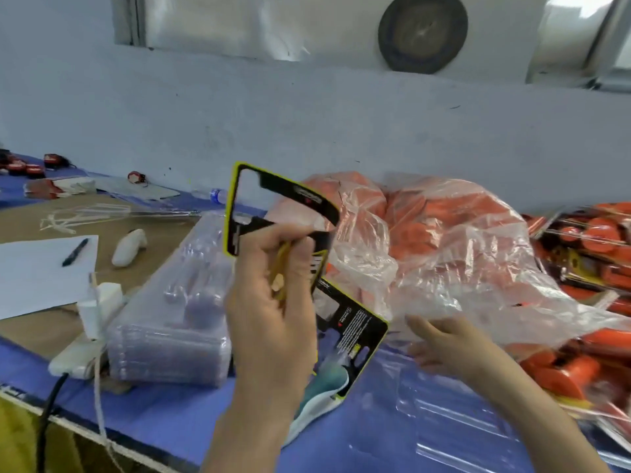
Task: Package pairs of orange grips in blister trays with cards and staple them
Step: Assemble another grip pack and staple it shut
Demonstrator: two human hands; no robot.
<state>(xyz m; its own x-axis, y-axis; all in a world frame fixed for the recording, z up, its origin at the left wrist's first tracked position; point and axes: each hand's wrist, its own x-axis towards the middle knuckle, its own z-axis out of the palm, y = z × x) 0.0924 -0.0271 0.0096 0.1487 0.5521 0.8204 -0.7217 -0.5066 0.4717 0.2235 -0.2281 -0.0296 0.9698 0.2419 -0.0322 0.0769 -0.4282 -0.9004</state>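
— Orange or black first? Can't work out what to grab next.

— Start at the fingers. Fingers of the left hand: curled tight, pinching the black-and-yellow card up in the air, so busy. Fingers of the right hand: loosely straight, a bit spread, touching the lip of the clear bag, gripping nothing.

— And the orange grips?

— Heaped inside that bag, 12 to 1 o'clock from the right fingertips, close by; more orange at 3 o'clock under the plastic. Way nearer the right hand than the left. Can't tell their long axis through the crumpled film.

— So reach in with the right?

— Probably. Then down to the clear blister tray at 6 o'clock, lol.
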